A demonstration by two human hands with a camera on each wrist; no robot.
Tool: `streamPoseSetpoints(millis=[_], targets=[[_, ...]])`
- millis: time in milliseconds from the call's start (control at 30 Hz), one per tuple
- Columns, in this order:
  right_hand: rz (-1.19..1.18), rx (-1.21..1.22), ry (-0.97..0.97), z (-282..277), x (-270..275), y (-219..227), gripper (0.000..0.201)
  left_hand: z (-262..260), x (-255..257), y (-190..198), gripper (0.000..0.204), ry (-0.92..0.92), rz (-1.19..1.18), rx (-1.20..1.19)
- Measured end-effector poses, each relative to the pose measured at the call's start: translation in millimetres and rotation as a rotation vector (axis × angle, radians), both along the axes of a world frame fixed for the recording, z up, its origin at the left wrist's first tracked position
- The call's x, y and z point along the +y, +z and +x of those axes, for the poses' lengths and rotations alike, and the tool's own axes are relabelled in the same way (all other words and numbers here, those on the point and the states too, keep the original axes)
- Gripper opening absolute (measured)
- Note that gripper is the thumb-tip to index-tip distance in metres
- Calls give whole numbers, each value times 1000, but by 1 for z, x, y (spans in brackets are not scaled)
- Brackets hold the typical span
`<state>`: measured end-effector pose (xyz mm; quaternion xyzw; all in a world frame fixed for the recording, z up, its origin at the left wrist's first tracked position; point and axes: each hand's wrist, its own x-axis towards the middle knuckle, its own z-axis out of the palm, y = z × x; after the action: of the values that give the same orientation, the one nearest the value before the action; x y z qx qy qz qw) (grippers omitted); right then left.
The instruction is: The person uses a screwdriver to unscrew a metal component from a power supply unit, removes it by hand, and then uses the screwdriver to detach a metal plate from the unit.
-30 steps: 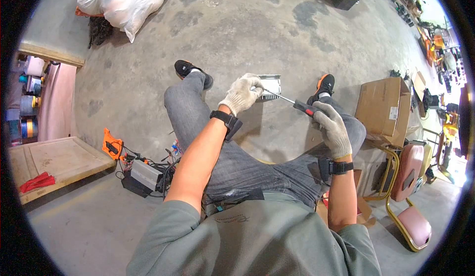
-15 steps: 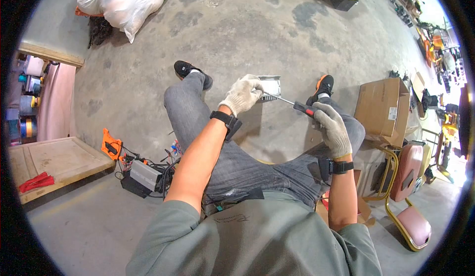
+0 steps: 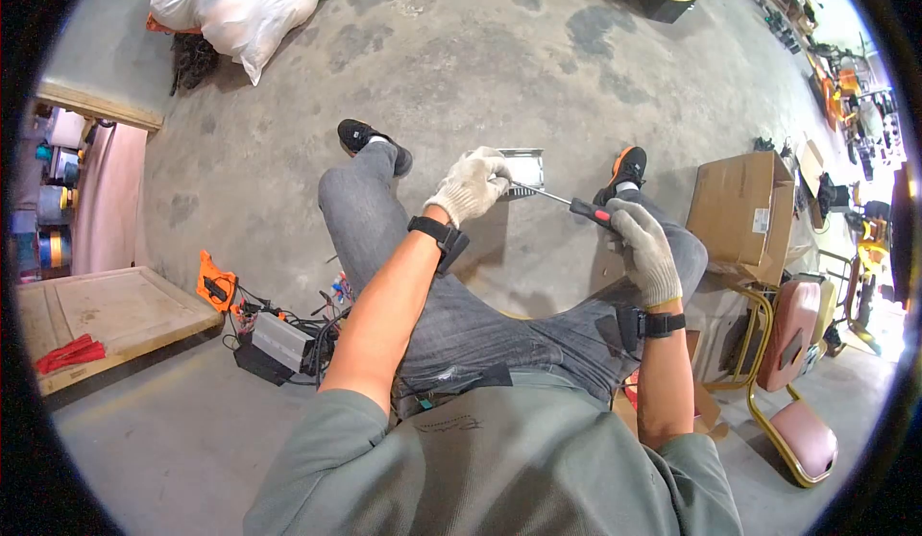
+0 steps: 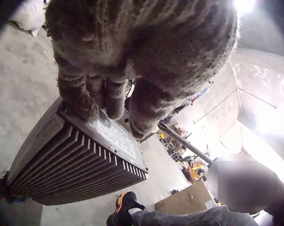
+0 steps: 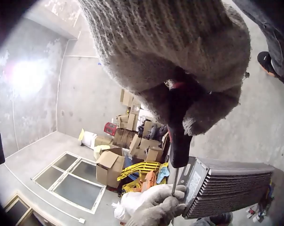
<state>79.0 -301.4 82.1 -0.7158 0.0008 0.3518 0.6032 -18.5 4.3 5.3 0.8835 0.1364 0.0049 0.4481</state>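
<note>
My gloved left hand (image 3: 471, 187) holds one end of a silver metal case (image 3: 525, 168) above the floor between the legs. Cooling fins run along the case (image 4: 85, 165) in the left wrist view, and a printed label (image 4: 116, 139) lies close to the fingertips. In a gloved right hand (image 3: 645, 251) I grip a screwdriver (image 3: 588, 211) by its black and red handle. Its shaft (image 4: 189, 148) slants across to the labelled end of the case, right by the left thumb and fingers. The left fingers hide the screwdriver's tip in the head view.
A cardboard box (image 3: 740, 205) and pink-padded chairs (image 3: 795, 334) stand at the right. To the left, a silver device with cables (image 3: 281, 341) lies near a wooden panel (image 3: 115, 320) bearing a red cloth (image 3: 72, 353). White sacks (image 3: 235, 8) rest at the far left.
</note>
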Motion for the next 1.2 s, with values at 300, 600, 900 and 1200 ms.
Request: streamPoseSetpoints(millis=[300, 600, 900, 1200], targets=[[-39, -14, 12, 0, 0, 4, 41, 0, -2, 7, 10, -6, 33, 17], [37, -14, 3, 2, -3, -3, 39, 0, -1, 3, 10, -2, 11, 17], [-7, -24, 22, 0, -1, 3, 43, -1, -2, 4, 11, -4, 16, 5], [-50, -259, 155, 3, 7, 16, 49, 0, -1, -5, 12, -29, 50, -33]])
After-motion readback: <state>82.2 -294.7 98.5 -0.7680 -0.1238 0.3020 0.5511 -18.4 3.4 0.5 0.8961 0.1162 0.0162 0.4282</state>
